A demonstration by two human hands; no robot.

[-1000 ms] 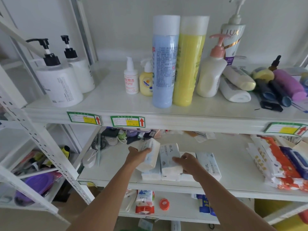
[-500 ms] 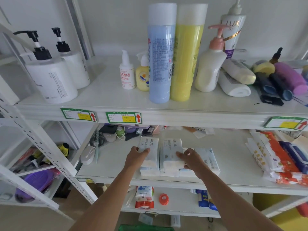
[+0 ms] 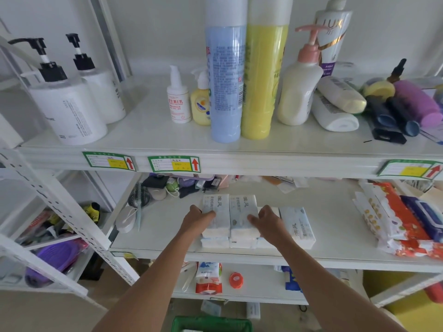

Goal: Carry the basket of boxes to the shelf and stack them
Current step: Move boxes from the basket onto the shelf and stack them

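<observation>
Tissue packs (image 3: 297, 226) stacked below the blue bottle (image 3: 225, 75), probably light, squashy, slick-wrapped; left hand (image 3: 199, 219) gripping the top left pack (image 3: 217, 202), right hand (image 3: 268, 221) clasping the top right pack (image 3: 242, 207); best held by the long sides.

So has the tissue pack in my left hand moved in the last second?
Yes. The left tissue pack was tilted up; now it lies flat on the bottom packs, beside the right top pack, with the left hand holding it.
</observation>
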